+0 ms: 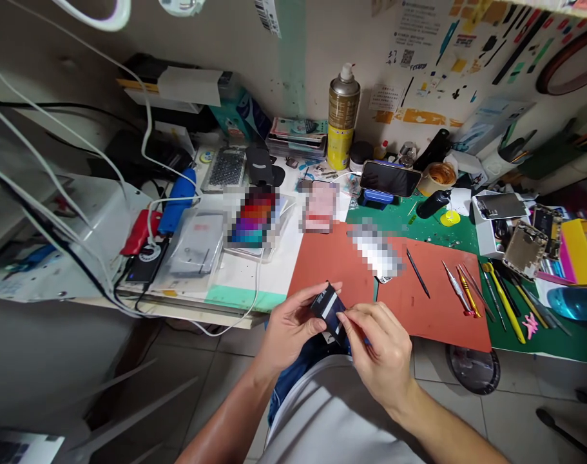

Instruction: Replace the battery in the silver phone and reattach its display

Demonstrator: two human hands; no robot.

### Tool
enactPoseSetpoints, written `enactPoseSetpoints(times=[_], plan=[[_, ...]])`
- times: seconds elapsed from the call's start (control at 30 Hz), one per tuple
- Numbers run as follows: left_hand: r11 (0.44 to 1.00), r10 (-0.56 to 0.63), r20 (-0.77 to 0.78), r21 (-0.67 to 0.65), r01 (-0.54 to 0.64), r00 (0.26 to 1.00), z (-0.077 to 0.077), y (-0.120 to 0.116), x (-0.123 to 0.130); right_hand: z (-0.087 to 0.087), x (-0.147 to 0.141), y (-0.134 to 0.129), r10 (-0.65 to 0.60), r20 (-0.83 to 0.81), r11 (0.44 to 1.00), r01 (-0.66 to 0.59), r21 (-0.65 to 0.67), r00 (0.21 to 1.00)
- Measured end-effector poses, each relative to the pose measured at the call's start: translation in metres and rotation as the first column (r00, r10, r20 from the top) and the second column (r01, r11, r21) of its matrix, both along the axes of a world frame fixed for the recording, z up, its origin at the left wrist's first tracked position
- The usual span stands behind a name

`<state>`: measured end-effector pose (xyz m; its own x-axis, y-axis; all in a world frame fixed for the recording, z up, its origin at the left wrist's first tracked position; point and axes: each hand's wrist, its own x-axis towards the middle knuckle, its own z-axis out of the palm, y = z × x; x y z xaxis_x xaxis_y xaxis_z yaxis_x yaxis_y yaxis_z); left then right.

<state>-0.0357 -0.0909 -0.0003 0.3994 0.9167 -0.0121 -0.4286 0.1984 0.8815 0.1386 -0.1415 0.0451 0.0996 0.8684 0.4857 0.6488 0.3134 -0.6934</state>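
A small flat black phone battery [330, 308] with pale strips across its face is held tilted in front of my body, near the front edge of the desk. My left hand [293, 322] grips its left side, thumb on the face and fingers behind. At its right side, my right hand [377, 338] pinches with thumb and index finger at a pale strip on the face. Just beyond lies a red-orange work mat [433, 283], bearing a black pen-like tool [417, 273] and a blurred-out pale item [376, 250].
Tweezers [456, 288] and screwdrivers [503, 303] lie at right. A box of phone parts [500, 222] stands behind them. A spray can [342, 116] and a propped phone [390, 178] are at the back. Cables and a lit-screen phone [252, 219] occupy the left.
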Motion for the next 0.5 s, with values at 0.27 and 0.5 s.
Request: enactPoseSetpoints(times=[0.27,0.5], plan=[[0.989,0.135,0.044,-0.065,-0.132,0.99,-0.002,0.001,0.004,0.011,-0.007,-0.013,0.074,0.109,0.985,-0.089,0.145,0.991],[0.901,0.319,-0.033,-0.3,-0.314,0.947,0.011,0.009,0.009,0.022,0.017,-0.041,0.136,-0.388,0.98,-0.181,-0.081,0.911]])
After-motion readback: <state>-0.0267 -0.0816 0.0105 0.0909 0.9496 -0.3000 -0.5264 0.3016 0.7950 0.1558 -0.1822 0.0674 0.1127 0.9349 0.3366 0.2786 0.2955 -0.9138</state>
